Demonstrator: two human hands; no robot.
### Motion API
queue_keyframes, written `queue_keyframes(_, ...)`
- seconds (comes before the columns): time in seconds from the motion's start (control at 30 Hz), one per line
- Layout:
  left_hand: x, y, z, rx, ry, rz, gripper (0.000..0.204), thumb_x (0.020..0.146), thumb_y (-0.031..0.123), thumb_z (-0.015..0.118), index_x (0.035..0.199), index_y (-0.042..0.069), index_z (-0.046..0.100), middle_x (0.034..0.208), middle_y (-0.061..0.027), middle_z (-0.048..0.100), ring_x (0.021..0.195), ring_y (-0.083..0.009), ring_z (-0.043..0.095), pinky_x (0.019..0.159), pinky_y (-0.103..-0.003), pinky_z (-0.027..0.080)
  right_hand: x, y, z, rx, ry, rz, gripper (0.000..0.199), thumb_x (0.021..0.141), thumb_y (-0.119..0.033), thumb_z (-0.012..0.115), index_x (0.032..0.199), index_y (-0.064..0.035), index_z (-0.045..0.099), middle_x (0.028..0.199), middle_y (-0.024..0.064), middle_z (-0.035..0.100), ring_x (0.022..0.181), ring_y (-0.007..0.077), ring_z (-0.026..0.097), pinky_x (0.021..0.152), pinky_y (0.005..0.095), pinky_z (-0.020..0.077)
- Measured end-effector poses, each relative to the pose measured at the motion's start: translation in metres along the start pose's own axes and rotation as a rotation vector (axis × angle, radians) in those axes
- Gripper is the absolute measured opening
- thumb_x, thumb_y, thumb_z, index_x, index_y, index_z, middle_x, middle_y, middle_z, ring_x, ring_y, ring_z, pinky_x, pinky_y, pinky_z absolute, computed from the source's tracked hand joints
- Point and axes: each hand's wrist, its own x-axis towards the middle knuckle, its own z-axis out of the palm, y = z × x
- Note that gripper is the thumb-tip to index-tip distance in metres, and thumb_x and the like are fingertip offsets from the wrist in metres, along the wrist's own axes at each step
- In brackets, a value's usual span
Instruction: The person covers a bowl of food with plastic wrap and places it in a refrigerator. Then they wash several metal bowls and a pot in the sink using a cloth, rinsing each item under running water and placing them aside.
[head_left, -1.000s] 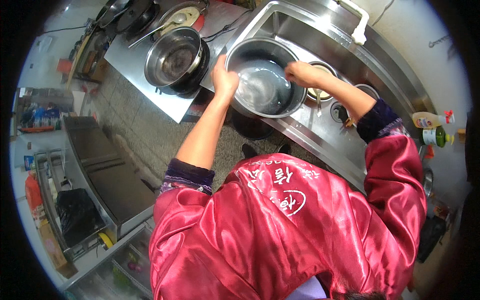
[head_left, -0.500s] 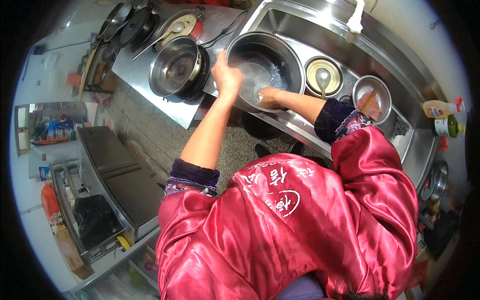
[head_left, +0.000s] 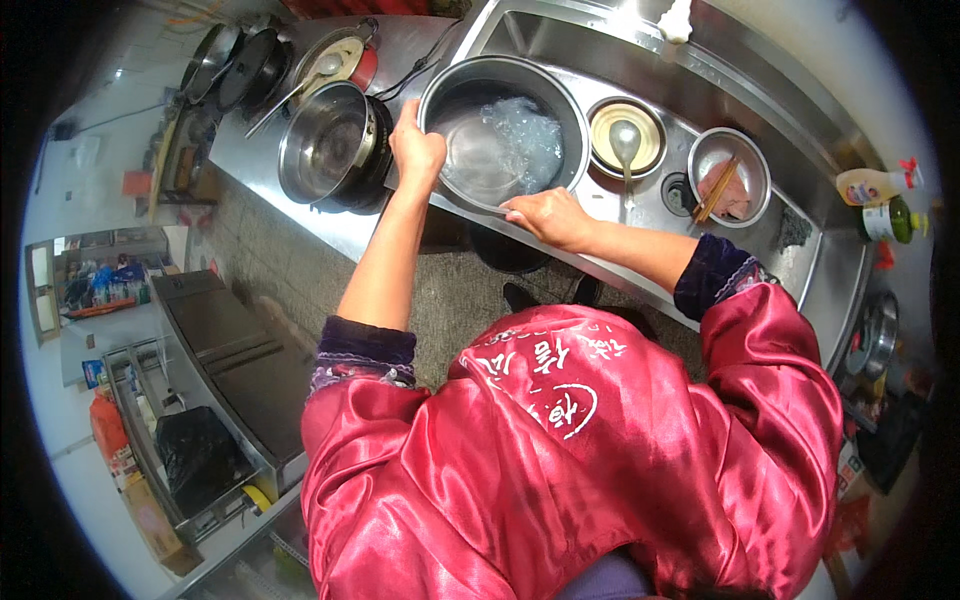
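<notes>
Both my hands grip the rim of a large round metal pot (head_left: 462, 98) at the edge of the steel sink. Bubbly, swirling water (head_left: 528, 135) moves inside it. My left hand (head_left: 416, 152) is closed on the pot's left side. On the near rim, my right hand (head_left: 552, 217) is wrapped with the thumb over the edge. Right of the pot stands a bowl of pale yellow liquid (head_left: 651, 150) with a metal ladle (head_left: 625, 145) in it. Farther right, a metal bowl (head_left: 757, 165) holds pink raw-looking meat (head_left: 737, 196) and wooden chopsticks (head_left: 713, 194).
An empty-looking metal pan (head_left: 325, 140) sits on the counter to the left. Behind it are a red pot (head_left: 368, 68) with a ladle and several dark pans (head_left: 252, 68). The white tap end (head_left: 676, 22) hangs over the sink. Bottles (head_left: 895, 220) stand at the far right.
My right hand has come up out of the water inside the pot and now grips its near rim. My left hand stays on the rim. The water is more stirred up.
</notes>
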Motion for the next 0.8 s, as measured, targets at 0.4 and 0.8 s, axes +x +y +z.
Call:
queue_keyframes(0.4, -0.04, 0.01, -0.004, -0.07, 0.094, 0.026, 0.063, 0.064, -0.015, 0.04, 0.12, 0.006, 0.06, 0.103, -0.0202, 0.067, 0.102, -0.0311, 0.065, 0.091, -0.034, 0.046, -0.016, 0.015, 0.061, -0.017, 0.499, -0.294, 0.024, 0.089, -0.027, 0.057, 0.084, -0.005, 0.066, 0.072, 0.0115, 0.065, 0.067, 0.0305, 0.066, 0.056, 0.043, 0.0514)
queue_keyframes(0.8, -0.047, 0.024, -0.003, -0.034, 0.106, 0.113, 0.06, 0.066, -0.015, 0.041, 0.121, 0.003, 0.057, 0.106, -0.0237, 0.065, 0.105, -0.0374, 0.062, 0.093, -0.038, 0.046, 0.084, 0.132, -0.043, -1.28, -0.242, -0.338, 0.022, 0.081, -0.026, 0.055, 0.085, -0.0119, 0.072, 0.106, 0.0059, 0.059, 0.101, 0.0227, 0.05, 0.084, 0.0336, 0.0394)
